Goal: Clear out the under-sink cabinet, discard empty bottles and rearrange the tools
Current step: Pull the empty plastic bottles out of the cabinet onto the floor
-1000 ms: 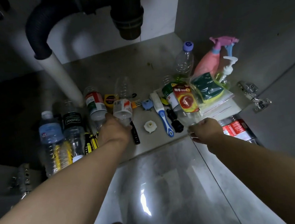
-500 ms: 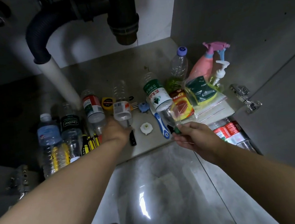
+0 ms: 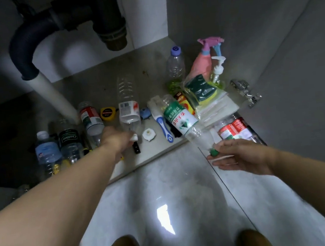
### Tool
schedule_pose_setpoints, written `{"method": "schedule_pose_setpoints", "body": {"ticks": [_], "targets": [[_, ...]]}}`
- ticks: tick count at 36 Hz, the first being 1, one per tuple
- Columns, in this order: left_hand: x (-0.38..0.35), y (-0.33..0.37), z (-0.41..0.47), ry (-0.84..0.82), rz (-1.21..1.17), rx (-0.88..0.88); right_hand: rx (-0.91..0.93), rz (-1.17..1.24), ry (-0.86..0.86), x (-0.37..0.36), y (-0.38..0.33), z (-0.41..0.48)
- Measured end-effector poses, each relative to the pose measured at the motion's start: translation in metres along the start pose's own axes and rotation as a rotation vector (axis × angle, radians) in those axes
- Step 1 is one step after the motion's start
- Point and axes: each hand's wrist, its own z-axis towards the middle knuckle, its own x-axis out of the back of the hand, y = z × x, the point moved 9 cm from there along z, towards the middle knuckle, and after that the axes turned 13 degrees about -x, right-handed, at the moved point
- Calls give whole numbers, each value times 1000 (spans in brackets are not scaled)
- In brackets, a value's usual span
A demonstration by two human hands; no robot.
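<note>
L hand grips clear bottle neck, mid frame. R hand pinches green-label bottle by cap only; could slip onto brush

This is a home's under-sink cabinet, open at floor level. Beyond the left hand, a dark drain trap and a corrugated hose joined to a white pipe hang over the cabinet floor. Household clutter surrounds the hands. The left grips a clear bottle, and the right hand holds a green-labelled bottle. Beyond it are a pink spray bottle, a scouring sponge and a door hinge. Glossy floor tiles lie beneath the forearms.
</note>
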Motion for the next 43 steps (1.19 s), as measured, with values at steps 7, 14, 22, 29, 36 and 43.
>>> {"method": "schedule_pose_setpoints", "body": {"ticks": [7,14,22,29,36,43], "targets": [[-59,33,-86,-422,-76,-2,-86,-1,154,54,94,-16],[-133,-16,-180,-636,-198,223,-92,37,435,76,127,-20],[-179,-100,-230,-622,-316,407,-91,162,519,79,133,0],[-201,-133,-212,-457,-307,440,-108,206,566,94,136,29],[-239,-132,-186,-420,-325,349,-14,365,548,100,131,45],[-276,-111,-167,-475,-208,156,-34,386,552,101,134,42]]}}
